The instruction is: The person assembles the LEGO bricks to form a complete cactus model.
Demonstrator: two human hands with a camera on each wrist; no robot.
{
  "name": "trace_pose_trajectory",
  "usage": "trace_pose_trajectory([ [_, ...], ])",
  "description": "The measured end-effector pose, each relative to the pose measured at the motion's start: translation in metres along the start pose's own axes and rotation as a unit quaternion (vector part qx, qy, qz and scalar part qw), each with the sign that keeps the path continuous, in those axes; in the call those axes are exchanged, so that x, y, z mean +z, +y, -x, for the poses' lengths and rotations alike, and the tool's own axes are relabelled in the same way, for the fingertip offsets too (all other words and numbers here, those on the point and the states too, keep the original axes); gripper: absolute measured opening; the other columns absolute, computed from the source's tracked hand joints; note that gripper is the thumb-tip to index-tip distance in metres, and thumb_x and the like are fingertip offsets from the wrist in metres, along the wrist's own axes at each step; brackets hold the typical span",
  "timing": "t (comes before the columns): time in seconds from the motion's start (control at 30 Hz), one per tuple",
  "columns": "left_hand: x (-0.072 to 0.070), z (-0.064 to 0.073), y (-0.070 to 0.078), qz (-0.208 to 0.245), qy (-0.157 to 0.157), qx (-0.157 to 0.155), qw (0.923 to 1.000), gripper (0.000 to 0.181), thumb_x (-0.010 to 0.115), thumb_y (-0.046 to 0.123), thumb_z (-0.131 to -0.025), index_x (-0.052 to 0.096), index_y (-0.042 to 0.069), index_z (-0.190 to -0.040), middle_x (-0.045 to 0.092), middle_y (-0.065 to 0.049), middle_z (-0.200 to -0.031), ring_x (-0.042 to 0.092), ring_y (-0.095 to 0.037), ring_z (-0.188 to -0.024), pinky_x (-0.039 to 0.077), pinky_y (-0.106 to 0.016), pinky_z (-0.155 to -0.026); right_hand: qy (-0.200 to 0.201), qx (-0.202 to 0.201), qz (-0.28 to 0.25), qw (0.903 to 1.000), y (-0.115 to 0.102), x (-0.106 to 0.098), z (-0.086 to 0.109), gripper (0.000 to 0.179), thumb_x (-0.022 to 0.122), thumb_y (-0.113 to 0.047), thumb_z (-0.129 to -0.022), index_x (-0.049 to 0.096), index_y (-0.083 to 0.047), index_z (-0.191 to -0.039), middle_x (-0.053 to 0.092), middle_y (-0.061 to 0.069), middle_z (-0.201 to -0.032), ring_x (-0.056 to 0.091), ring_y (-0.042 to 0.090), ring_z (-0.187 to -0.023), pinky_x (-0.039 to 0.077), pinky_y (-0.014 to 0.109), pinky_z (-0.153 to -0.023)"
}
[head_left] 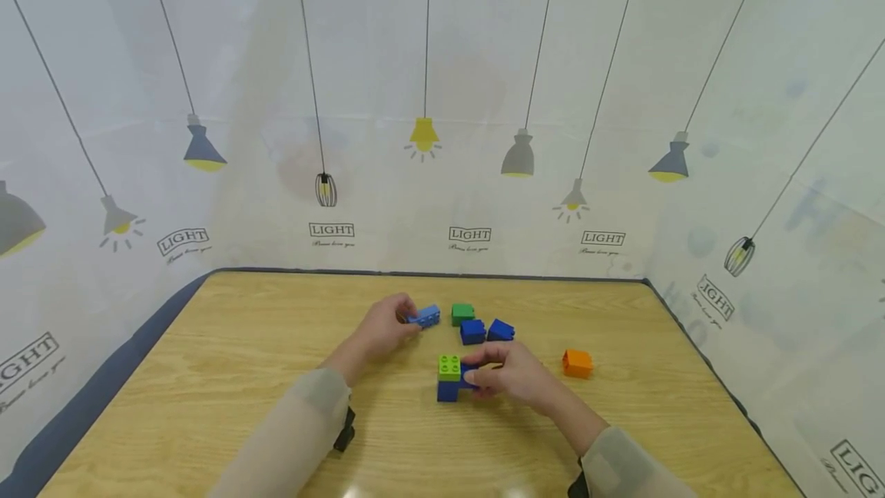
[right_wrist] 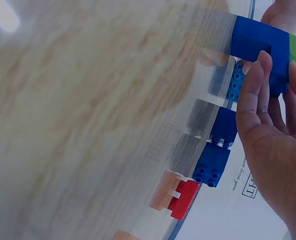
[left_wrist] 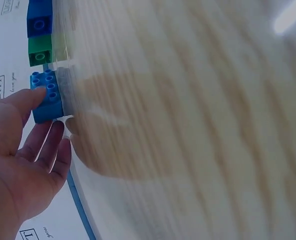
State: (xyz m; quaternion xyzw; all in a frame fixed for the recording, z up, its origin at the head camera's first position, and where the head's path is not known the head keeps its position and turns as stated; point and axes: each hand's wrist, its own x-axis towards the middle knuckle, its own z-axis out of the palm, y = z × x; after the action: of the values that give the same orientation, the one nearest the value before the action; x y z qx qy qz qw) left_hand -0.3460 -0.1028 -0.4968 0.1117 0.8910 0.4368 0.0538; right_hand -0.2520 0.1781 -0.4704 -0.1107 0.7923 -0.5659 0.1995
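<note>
My left hand [head_left: 387, 321] pinches a light blue brick [head_left: 429, 317] with studs, which sits on the table. In the left wrist view its thumb lies on the light blue brick [left_wrist: 49, 95] and the other fingers are at its near end. My right hand [head_left: 515, 375] grips a dark blue brick [right_wrist: 278, 79] that sticks out from the side of a small stack. That stack has a lime green brick [head_left: 449, 366] on top of a dark blue brick [head_left: 448, 391]. The right fingers partly cover the held brick.
Behind the stack lie a green brick [head_left: 462, 314] and two dark blue bricks, one left [head_left: 473, 332] and one right [head_left: 501, 330]. An orange brick [head_left: 577, 363] lies farther right. A red brick [right_wrist: 184, 200] shows in the right wrist view. Printed cloth [head_left: 387, 252] surrounds the wooden table [head_left: 276, 313].
</note>
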Motion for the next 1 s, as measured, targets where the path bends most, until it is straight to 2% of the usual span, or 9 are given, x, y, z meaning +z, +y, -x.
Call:
trace_pose_trajectory([
  [0.13,-0.003,0.002,0.0,-0.004,0.0,0.004,1.0,0.014,0.073,0.009,-0.102,0.068,0.017,-0.112,0.07,-0.008,-0.121,0.067,-0.023,-0.105,0.06,-0.041,-0.092,0.003,0.0,-0.002,1.0,0.0,0.0,0.0,0.03,0.081,-0.016,-0.101,0.077,-0.003,-0.128,0.071,0.016,-0.129,0.076,0.022,-0.094,0.069,0.04,-0.086],
  [0.37,-0.01,0.01,-0.001,0.004,-0.003,0.02,0.9998,0.027,0.065,0.009,-0.103,0.077,0.02,-0.124,0.065,-0.011,-0.133,0.064,-0.028,-0.118,0.058,-0.048,-0.1,0.006,0.002,0.001,1.0,0.0,-0.001,-0.001,0.03,0.081,-0.016,-0.101,0.077,-0.004,-0.128,0.071,0.016,-0.129,0.077,0.022,-0.095,0.069,0.041,-0.087],
  [0.47,-0.012,0.013,-0.003,0.005,0.0,0.025,0.9997,0.031,0.066,0.012,-0.103,0.081,0.024,-0.127,0.066,-0.008,-0.131,0.063,-0.026,-0.118,0.057,-0.042,-0.097,0.006,0.004,0.002,1.0,0.0,-0.001,-0.001,0.03,0.081,-0.016,-0.101,0.077,-0.004,-0.128,0.071,0.015,-0.129,0.077,0.022,-0.097,0.069,0.041,-0.087],
  [0.53,-0.013,0.016,-0.004,0.013,0.007,0.029,0.9995,0.032,0.065,0.012,-0.103,0.082,0.023,-0.128,0.067,-0.008,-0.13,0.065,-0.024,-0.115,0.059,-0.038,-0.09,0.005,0.001,0.004,1.0,-0.001,0.0,0.0,0.029,0.081,-0.016,-0.101,0.077,-0.004,-0.128,0.071,0.016,-0.129,0.077,0.022,-0.097,0.069,0.041,-0.087],
  [0.7,-0.018,0.029,-0.004,0.091,0.006,0.02,0.9957,0.032,0.063,0.01,-0.104,0.08,0.012,-0.131,0.064,-0.016,-0.132,0.071,-0.026,-0.102,0.064,-0.035,-0.078,0.005,0.001,0.002,1.0,-0.002,0.001,0.0,0.029,0.081,-0.015,-0.101,0.078,-0.004,-0.128,0.071,0.015,-0.128,0.077,0.023,-0.098,0.069,0.041,-0.087],
  [0.77,-0.019,0.035,-0.002,0.117,0.003,0.015,0.993,0.031,0.063,0.01,-0.105,0.08,0.013,-0.131,0.064,-0.016,-0.134,0.071,-0.025,-0.097,0.064,-0.033,-0.075,0.006,0.003,-0.001,1.0,-0.001,0.001,0.0,0.029,0.081,-0.015,-0.101,0.078,-0.004,-0.128,0.071,0.015,-0.128,0.077,0.023,-0.097,0.069,0.041,-0.087],
  [0.9,-0.019,0.046,0.005,0.153,0.0,0.001,0.9882,0.028,0.06,0.012,-0.11,0.082,0.018,-0.127,0.069,-0.012,-0.135,0.064,-0.022,-0.084,0.054,-0.028,-0.066,0.006,0.002,-0.002,1.0,0.0,0.001,0.0,0.029,0.08,-0.015,-0.101,0.078,-0.004,-0.128,0.071,0.015,-0.127,0.077,0.023,-0.095,0.069,0.041,-0.087],
  [1.0,-0.018,0.053,0.01,0.182,-0.003,-0.004,0.9833,0.029,0.056,0.013,-0.112,0.081,0.015,-0.125,0.072,-0.013,-0.132,0.063,-0.022,-0.084,0.054,-0.03,-0.069,0.009,0.002,0.0,1.0,0.001,0.001,0.0,0.029,0.081,-0.015,-0.101,0.078,-0.004,-0.127,0.071,0.015,-0.127,0.077,0.022,-0.095,0.069,0.039,-0.086],
])
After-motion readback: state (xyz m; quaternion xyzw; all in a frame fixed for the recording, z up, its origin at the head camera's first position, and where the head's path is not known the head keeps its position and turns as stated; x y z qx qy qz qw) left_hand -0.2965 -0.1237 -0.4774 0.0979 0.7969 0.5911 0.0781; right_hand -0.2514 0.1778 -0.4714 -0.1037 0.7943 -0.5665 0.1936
